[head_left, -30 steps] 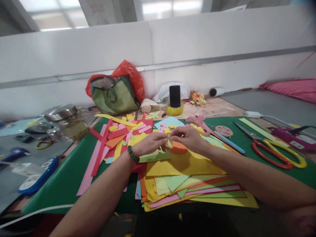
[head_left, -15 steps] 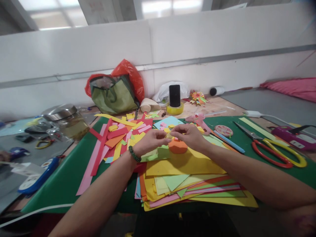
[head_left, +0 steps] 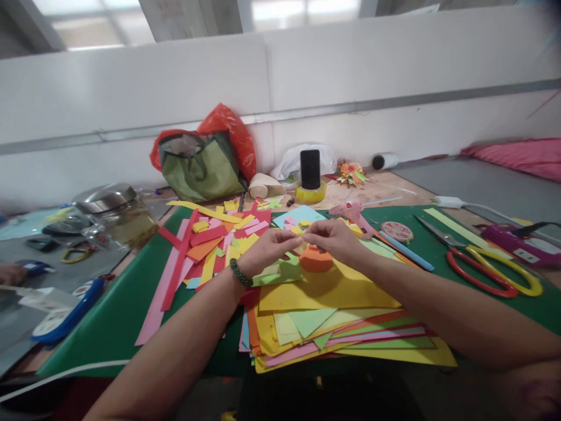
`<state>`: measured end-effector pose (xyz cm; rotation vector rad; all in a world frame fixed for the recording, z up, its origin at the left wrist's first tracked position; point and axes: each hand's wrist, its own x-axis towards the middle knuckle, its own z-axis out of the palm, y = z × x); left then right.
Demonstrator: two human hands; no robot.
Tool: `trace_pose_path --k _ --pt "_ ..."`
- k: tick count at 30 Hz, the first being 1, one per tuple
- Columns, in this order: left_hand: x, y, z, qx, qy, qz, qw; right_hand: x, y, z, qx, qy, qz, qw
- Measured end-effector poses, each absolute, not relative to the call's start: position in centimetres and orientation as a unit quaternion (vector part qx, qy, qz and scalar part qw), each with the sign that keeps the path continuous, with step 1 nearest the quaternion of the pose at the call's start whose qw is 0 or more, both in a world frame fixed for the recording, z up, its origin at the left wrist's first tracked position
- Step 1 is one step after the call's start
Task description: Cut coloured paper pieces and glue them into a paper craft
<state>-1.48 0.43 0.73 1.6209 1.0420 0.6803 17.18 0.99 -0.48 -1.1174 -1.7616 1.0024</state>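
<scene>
My left hand (head_left: pixel 265 252), with a dark green bead bracelet at the wrist, and my right hand (head_left: pixel 335 240) meet fingertip to fingertip over a stack of coloured paper sheets (head_left: pixel 333 318). Both pinch a small yellow paper piece (head_left: pixel 299 246) between them, its shape mostly hidden by the fingers. Just below the fingers sits an orange rounded block (head_left: pixel 316 259) on the yellow top sheet. A light green cut sheet (head_left: pixel 280 272) lies under my left hand.
Loose paper strips (head_left: pixel 210 240) cover the green mat (head_left: pixel 109 316) to the left. Red and yellow scissors (head_left: pixel 482 269) lie right, a purple tool (head_left: pixel 521 242) beyond. A phone on a tape roll (head_left: pixel 310 175), a green bag (head_left: pixel 201 166) and a glass jar (head_left: pixel 118 216) stand behind.
The yellow piece that hung visibly below my fingers a second ago is now drawn up between them. Both hands have shifted slightly up and away from me.
</scene>
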Motion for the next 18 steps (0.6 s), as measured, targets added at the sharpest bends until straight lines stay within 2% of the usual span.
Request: trace_pose_path --k 6,12,18 --pt "-1.30 0.45 0.61 0.695 0.425 0.305 0.493 17.07 0.82 -0.37 -0.429 -0.705 0.402 0.397" --pt "-1.22 0.31 0.69 0.664 0.433 0.281 0.541 17.03 0.80 -0.53 -0.424 -0.702 0.398 0.412" --pt "-1.35 0.40 0.76 0.631 0.443 0.320 0.550 16.93 0.81 -0.32 -0.413 -0.697 0.408 0.421"
